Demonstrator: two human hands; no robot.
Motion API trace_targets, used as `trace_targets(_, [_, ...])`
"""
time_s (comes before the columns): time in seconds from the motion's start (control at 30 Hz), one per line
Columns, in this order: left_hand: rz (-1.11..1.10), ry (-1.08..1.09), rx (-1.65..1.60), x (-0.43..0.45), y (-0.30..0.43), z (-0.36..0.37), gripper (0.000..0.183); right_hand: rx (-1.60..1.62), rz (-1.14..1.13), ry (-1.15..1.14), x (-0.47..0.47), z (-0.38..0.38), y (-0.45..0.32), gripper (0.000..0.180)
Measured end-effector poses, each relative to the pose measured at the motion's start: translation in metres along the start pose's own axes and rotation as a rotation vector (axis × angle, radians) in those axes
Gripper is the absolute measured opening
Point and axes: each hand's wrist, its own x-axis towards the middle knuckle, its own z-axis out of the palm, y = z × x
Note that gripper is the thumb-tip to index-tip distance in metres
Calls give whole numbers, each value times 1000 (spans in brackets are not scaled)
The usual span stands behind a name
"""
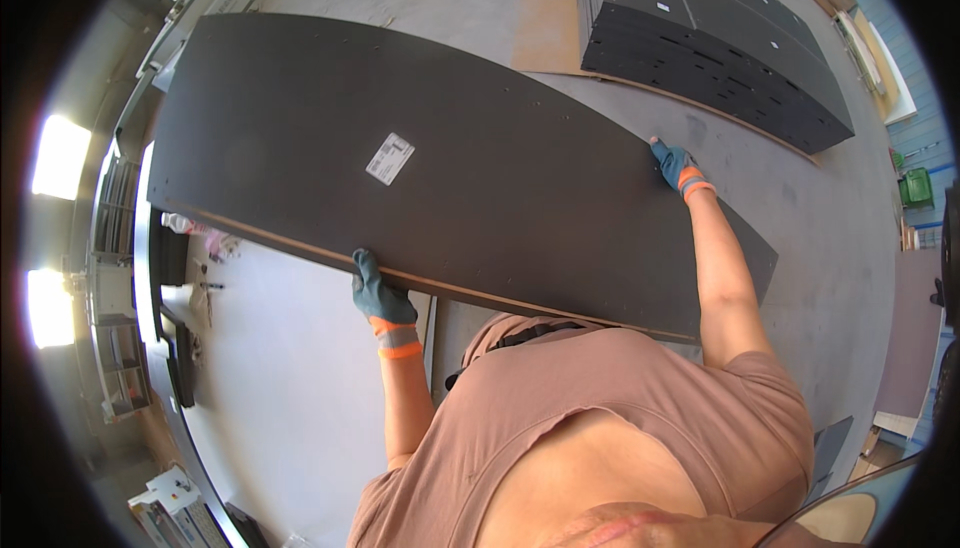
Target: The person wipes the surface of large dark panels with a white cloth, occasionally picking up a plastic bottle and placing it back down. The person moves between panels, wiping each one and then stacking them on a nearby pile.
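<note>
A long dark grey board (pixel 315 112) spans the view in front of my body, held by both gloved hands. A white printed label (pixel 391 158) is stuck on its face, and small drilled holes run near its edges. My left hand (pixel 382 294), in a blue-green work glove with an orange cuff, grips the near edge, where a brown strip shows. On the far edge, toward the right end, my right hand (pixel 673 163) has its thumb over the face. The fingers of both hands are mostly hidden behind the board.
A stack of dark panels (pixel 712 45) lies on a brown sheet (pixel 546 22) on the concrete floor at the upper right. At left stands a white-topped table (pixel 277 368) with small items along its far side. A green container (pixel 916 188) is by the right wall.
</note>
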Motion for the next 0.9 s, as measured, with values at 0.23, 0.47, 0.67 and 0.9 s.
trace_targets(0.23, [-130, -10, 144, 147, -50, 138, 49, -7, 161, 5, 120, -23, 7, 92])
trace_targets(0.47, [-248, 7, 49, 287, -87, 303, 52, -526, 134, -93, 340, -68, -12, 92])
trace_targets(0.67, [-357, -47, -31, 390, -75, 435, 53, -269, 129, 22, 513, -160, -74, 91])
trace_targets(0.9, [-471, -55, -109, 564, -129, 509, 50, -273, 186, -54, 671, -159, -184, 88])
